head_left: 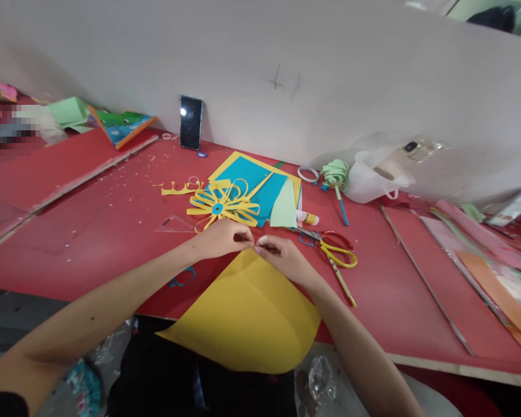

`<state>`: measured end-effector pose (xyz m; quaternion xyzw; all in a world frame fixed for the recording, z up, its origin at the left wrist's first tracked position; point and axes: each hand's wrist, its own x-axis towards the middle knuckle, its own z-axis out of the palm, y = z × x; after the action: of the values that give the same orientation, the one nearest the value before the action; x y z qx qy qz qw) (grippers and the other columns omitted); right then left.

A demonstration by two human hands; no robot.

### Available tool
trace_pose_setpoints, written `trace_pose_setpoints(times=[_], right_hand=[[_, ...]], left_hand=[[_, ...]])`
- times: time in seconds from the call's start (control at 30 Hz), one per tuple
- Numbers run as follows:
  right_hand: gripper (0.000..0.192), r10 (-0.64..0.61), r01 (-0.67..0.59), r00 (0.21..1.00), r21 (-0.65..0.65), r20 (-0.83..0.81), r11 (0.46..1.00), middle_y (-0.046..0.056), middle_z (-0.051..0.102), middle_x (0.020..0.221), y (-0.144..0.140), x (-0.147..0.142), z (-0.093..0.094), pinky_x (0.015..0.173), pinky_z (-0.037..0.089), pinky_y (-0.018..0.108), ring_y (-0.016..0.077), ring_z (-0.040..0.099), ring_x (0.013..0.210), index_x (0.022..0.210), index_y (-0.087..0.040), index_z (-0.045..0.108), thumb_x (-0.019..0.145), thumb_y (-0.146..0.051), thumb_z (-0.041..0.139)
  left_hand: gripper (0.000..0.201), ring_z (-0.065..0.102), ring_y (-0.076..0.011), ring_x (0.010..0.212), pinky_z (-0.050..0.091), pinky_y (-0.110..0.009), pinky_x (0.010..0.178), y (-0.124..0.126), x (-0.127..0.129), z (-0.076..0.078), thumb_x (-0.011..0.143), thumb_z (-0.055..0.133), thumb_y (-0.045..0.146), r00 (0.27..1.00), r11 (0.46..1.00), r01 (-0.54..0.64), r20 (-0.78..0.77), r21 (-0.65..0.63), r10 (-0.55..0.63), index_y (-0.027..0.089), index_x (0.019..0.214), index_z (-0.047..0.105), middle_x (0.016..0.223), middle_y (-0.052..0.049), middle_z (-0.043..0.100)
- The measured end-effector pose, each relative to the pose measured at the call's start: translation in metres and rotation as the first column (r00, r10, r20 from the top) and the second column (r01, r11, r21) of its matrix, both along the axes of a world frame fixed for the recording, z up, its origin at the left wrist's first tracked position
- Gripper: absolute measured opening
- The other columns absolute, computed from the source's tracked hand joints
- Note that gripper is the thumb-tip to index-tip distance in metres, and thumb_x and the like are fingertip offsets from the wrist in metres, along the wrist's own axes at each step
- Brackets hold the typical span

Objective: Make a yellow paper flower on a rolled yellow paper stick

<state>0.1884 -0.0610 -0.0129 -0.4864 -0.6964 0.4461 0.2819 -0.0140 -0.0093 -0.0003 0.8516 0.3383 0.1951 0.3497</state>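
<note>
counter (125,200) is surfaced in red and is occupied by paper work at several stages. yellow sheet (252,313) is held above the counter, its near part curved past the front edge; no cut is seen in it, so work on this piece is judged to be barely begun. blue sheet (271,200) is laid flat farther back. yellow paper flower (217,209) is rested partly over it; looped petals are joined around a blue centre, and this item is judged to be largely formed. left hand (223,237) and right hand (286,258) are held close together, fingertips pinched narrowly at the yellow sheet's far corner. scissors (323,244) are laid beside the right hand, unused. yellow scraps (180,190) are left beside the flower, so some cutting is judged complete. glue stick (307,218) is placed behind the scissors.
</note>
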Motion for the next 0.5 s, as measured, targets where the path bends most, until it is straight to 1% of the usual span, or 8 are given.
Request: trace_pose_setpoints(times=[0.07,0.2,0.33,0.5], right_hand=[[0.024,0.007,-0.007,1.0,-0.005,0.008,1.0,0.0,0.054,0.073,-0.0005,0.0003,0.0015,0.062,0.039,0.025,0.0143,0.05,0.068,0.079,-0.018,0.058,0.089,-0.04,0.053],[0.024,0.01,-0.01,1.0,0.013,0.021,1.0,-0.001,0.053,0.073,-0.0007,0.0015,0.0013,0.062,0.039,0.024,0.0142,0.049,0.069,0.079,-0.019,0.057,0.09,-0.039,0.052],[0.022,0.018,-0.019,0.999,0.024,0.038,1.0,-0.001,0.052,0.073,-0.0005,0.0021,0.001,0.063,0.038,0.024,0.0142,0.049,0.069,0.08,-0.02,0.057,0.091,-0.038,0.051],[0.024,0.015,-0.016,0.999,0.016,0.047,1.0,-0.001,0.052,0.071,-0.0006,0.0021,0.0029,0.061,0.036,0.024,0.014,0.048,0.067,0.078,-0.02,0.056,0.09,-0.04,0.051]], left_hand=[[0.015,0.062,-0.0132,0.066,0.041,-0.022,0.06,-0.0004,0.0001,0.0022,0.086,0.059,0.025,1.0,1.0,0.006,-0.014,-0.006,-0.006,0.016,0.083,0.071,0.074,0.0,0.072],[0.019,0.059,-0.0117,0.06,0.038,-0.022,0.058,0.0001,0.0004,0.0037,0.088,0.056,0.027,0.999,0.999,0.022,-0.039,0.035,-0.02,0.017,0.083,0.071,0.069,-0.001,0.07],[0.022,0.058,-0.0114,0.059,0.037,-0.023,0.058,0.001,-0.0001,0.0015,0.09,0.053,0.028,0.998,0.997,0.04,-0.052,0.069,-0.036,0.017,0.084,0.071,0.071,-0.002,0.07],[0.023,0.06,-0.0125,0.062,0.037,-0.023,0.058,0.0012,-0.0006,-0.0003,0.09,0.052,0.028,0.997,0.994,0.042,-0.062,0.103,-0.036,0.017,0.086,0.071,0.078,-0.003,0.073]])
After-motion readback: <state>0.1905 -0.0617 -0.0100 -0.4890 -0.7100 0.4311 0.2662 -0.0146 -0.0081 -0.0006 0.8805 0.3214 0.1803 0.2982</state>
